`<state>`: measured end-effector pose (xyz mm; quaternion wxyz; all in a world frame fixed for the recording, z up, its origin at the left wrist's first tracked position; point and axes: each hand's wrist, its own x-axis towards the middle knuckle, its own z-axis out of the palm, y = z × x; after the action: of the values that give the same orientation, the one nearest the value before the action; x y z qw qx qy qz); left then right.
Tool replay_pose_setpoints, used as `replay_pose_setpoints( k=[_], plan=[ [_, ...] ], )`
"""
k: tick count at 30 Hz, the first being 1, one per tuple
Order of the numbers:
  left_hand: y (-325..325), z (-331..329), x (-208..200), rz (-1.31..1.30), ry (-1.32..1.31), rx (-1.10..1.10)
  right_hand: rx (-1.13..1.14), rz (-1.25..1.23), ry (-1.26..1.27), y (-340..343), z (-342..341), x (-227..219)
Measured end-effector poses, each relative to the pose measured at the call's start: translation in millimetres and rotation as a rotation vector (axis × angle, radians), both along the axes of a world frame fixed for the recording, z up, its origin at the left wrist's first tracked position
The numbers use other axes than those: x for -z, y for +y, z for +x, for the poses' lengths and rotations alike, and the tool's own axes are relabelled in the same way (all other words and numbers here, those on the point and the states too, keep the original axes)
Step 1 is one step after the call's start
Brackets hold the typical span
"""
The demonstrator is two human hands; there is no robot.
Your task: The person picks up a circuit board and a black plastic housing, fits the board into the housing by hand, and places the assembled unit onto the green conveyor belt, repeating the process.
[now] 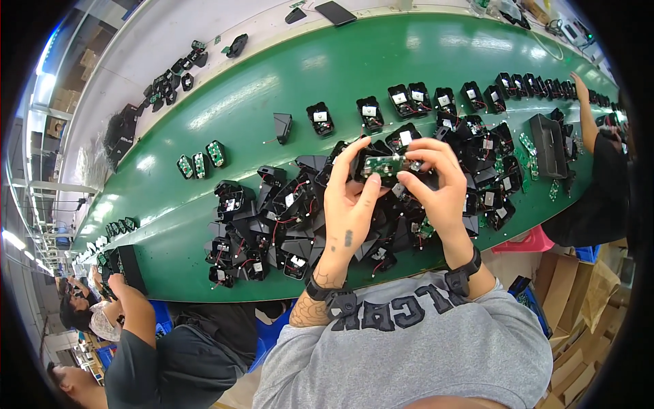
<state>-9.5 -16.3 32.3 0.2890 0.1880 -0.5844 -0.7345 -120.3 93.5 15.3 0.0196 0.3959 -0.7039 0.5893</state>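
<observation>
Between my two hands, above a heap of black plastic housings [289, 204], is a small green circuit board [383, 165]. My left hand [351, 194] is closed on its left end, thumb at the near edge and fingers at the far side. At the right end, my right hand [439, 180] pinches it with thumb and fingers. Black plastic shows close around the board, but I cannot tell whether the board sits inside a housing. Many heaped housings have red wires and white parts inside.
A row of black housings [319, 119] runs along the green bench [238, 112]. Several boarded housings [199, 165] stand left. To the right are a black bin [547, 144] and loose green boards [528, 146]. Co-workers sit on both sides, one with an arm [584, 112] over the bench.
</observation>
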Motion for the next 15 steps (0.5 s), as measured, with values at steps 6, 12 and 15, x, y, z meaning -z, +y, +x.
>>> replay_pose_setpoints(
  k=[6,12,15],
  plan=[
    [-0.4,-0.8,1.6,-0.146,-0.048,0.005,-0.056,-0.146,0.187,-6.7,-3.0,-0.1],
    [0.3,-1.9,2.5,-0.227,-0.102,-0.076,0.006,-0.129,0.222,-13.6,0.0,-0.8],
    [-2.6,-2.1,4.1,-0.210,-0.105,-0.096,0.025,-0.146,0.284,-13.9,1.1,5.1]
  ],
)
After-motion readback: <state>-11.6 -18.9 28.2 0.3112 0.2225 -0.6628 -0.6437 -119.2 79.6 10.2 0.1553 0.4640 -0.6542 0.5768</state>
